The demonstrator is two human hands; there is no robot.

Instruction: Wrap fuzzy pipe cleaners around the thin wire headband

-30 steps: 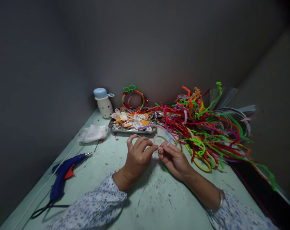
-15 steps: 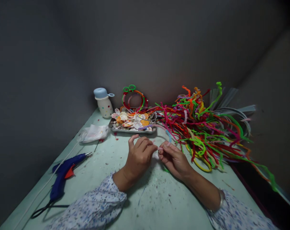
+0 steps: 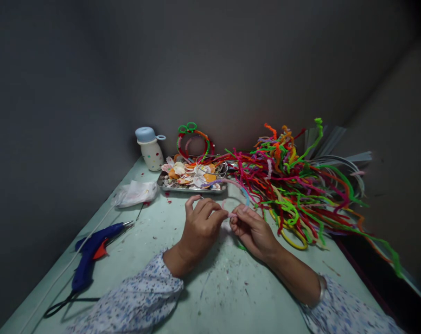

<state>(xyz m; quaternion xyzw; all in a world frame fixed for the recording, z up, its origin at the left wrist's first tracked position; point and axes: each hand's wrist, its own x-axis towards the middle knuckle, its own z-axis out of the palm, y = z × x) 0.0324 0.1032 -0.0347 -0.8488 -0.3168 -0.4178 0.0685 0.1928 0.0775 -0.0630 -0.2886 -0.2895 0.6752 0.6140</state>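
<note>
My left hand [image 3: 204, 223] pinches the pale pink end of a pipe cleaner [image 3: 232, 215], its thumb and forefinger pressed together. Facing it, my right hand [image 3: 251, 230] is closed on the same pink piece, fingertips almost touching those of the left. From the right fingertips a headband wrapped in light blue, pink and purple pipe cleaner [image 3: 245, 197] arches up and back toward the tray. Part of the band is hidden behind my fingers. A bit of green pipe cleaner [image 3: 241, 246] shows under my right hand.
Behind my hands stands a metal tray [image 3: 182, 189] of shells, with wrapped headbands [image 3: 209, 147] at its back. A big heap of coloured pipe cleaners [image 3: 290, 185] fills the right. At left are a blue glue gun [image 3: 87, 260], a plastic packet [image 3: 136, 194] and a bottle [image 3: 151, 153].
My left hand has shifted very slightly to the left. Both hands keep their pinch on the pink pipe cleaner, and the other things lie as before.
</note>
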